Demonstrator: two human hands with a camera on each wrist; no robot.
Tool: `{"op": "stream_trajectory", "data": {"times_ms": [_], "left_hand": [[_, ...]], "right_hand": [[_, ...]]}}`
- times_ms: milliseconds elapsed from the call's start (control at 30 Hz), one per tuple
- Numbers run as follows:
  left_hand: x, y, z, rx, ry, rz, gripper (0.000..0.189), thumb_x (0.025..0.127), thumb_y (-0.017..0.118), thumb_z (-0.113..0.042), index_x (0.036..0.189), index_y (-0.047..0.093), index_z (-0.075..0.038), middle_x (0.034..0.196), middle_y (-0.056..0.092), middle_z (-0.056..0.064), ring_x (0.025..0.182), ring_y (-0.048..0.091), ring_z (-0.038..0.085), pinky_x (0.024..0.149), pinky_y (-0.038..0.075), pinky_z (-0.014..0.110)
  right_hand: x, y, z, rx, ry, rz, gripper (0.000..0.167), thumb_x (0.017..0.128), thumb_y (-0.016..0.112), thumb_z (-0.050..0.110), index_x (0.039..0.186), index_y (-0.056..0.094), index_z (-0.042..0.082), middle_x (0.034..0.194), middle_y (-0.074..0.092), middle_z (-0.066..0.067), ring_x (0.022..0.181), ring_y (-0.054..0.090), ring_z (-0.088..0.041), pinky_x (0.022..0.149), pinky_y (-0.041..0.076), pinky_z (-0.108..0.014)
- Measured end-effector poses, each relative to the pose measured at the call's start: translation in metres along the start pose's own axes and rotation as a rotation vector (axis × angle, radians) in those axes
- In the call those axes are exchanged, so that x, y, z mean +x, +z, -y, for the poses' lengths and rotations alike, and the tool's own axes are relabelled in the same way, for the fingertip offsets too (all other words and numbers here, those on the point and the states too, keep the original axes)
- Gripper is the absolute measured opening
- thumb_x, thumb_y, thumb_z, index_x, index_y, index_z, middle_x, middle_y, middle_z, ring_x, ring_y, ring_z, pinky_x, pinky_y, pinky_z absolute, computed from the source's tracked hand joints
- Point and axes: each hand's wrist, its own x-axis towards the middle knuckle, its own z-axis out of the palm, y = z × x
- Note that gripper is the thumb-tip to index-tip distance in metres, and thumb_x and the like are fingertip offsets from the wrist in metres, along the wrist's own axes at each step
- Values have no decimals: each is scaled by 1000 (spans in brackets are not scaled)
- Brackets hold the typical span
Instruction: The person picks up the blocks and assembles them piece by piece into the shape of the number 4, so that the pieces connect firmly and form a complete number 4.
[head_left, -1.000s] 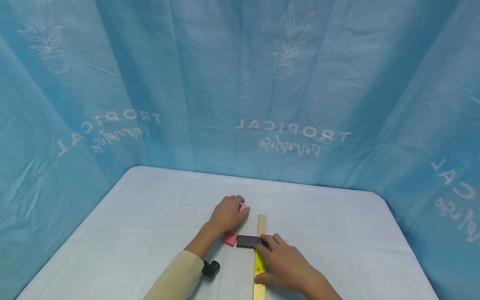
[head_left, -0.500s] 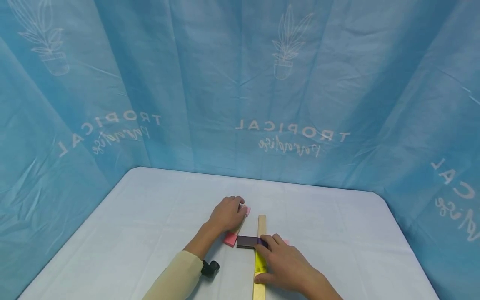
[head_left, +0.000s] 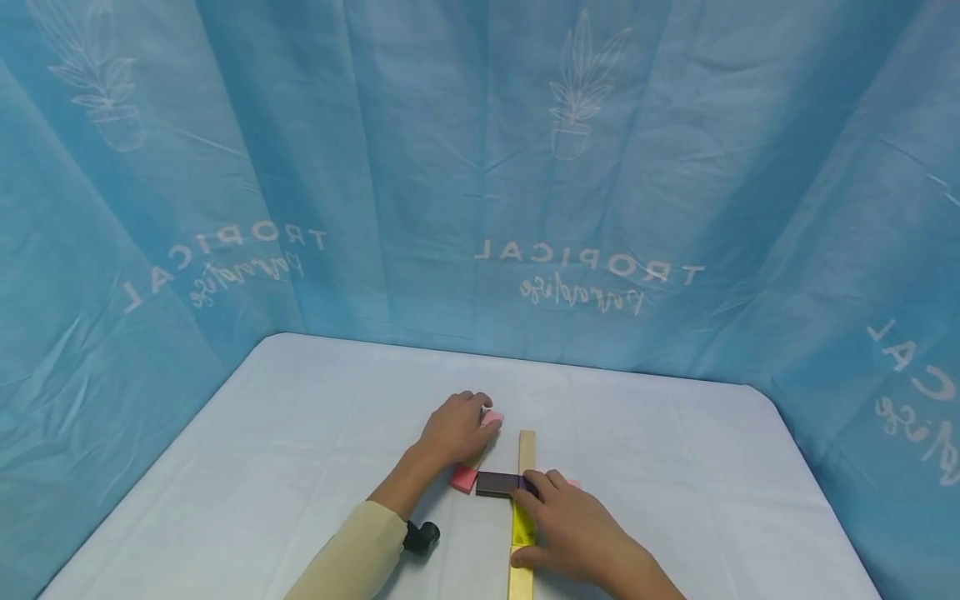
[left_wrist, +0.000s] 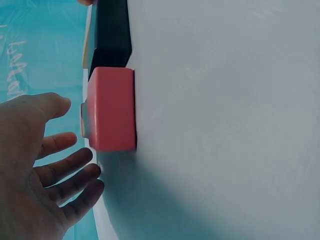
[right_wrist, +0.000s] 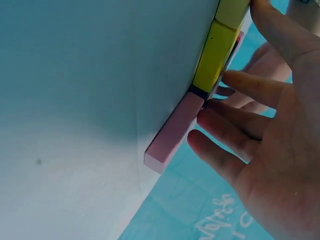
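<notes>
On the white table, my left hand pinches a pale pink block between thumb and fingers. That block lies at the far end of a slanted row, with a wooden block partly hidden under the hand and a red-pink block at the near end. A dark block lies crosswise between this row and a straight row. My right hand rests its fingers on the dark block's right end and beside the yellow block. Its thumb lies across the near wooden block.
A far wooden block continues the straight row. Another pink block sticks out on the right, mostly behind the right hand in the head view. A black wrist camera hangs under the left sleeve. Blue curtains surround the table.
My left thumb drew back slightly from the pale pink block half a second ago and is on it again now. The right hand and the other blocks stay put.
</notes>
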Motion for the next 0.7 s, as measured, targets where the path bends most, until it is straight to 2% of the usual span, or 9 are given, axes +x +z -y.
{"op": "stream_trajectory", "data": {"times_ms": [100, 167, 300, 367, 433, 533, 700], "left_hand": [[-2, -3, 1, -27, -19, -3, 43, 92, 54, -46, 120, 62, -14, 113, 61, 5, 99, 58, 22, 86, 49, 41], [-4, -5, 2, -36, -32, -5, 43, 92, 54, -46, 121, 62, -14, 117, 60, 6, 103, 58, 22, 88, 48, 42], [-9, -9, 5, -49, -40, -20, 43, 92, 55, -46, 121, 62, -15, 121, 58, 7, 106, 57, 23, 89, 48, 43], [-13, -12, 7, -48, -39, -39, 43, 92, 56, -46, 121, 62, -15, 124, 57, 7, 110, 56, 24, 90, 48, 44], [-17, -16, 8, -38, -34, -55, 43, 92, 57, -45, 121, 63, -15, 127, 56, 7, 113, 56, 25, 91, 47, 44], [-24, -23, 10, -12, -11, -73, 43, 91, 60, -44, 123, 62, -15, 132, 55, 6, 117, 53, 25, 94, 45, 44], [-33, -32, 19, 4, 25, -75, 46, 89, 63, -44, 127, 59, -18, 137, 51, 4, 124, 49, 25, 98, 41, 46]], "right_hand": [[-1, 3, 0, 13, -25, -55, 80, 76, 59, 72, 133, 51, 17, 137, 45, -4, 115, 46, -19, 93, 45, -40], [-2, 3, 0, 60, -25, -95, 75, 78, 63, 68, 131, 49, 17, 136, 46, -1, 113, 47, -16, 94, 45, -39], [-5, -4, -3, 187, 32, -147, 64, 80, 66, 61, 124, 48, 19, 129, 49, 3, 102, 49, -9, 90, 48, -36], [-7, -9, -6, 218, 74, -163, 62, 81, 67, 59, 125, 48, 20, 128, 50, 4, 102, 49, -8, 90, 48, -36], [-11, -13, -14, 210, 100, -193, 62, 82, 66, 58, 128, 48, 21, 129, 50, 5, 106, 50, -9, 92, 47, -38], [-18, -14, -29, 143, 123, -266, 65, 82, 65, 59, 134, 48, 23, 133, 49, 7, 116, 48, -11, 96, 44, -40], [-31, -14, -53, 15, 162, -346, 68, 80, 66, 62, 136, 51, 27, 132, 51, 9, 117, 49, -12, 94, 45, -40]]}}
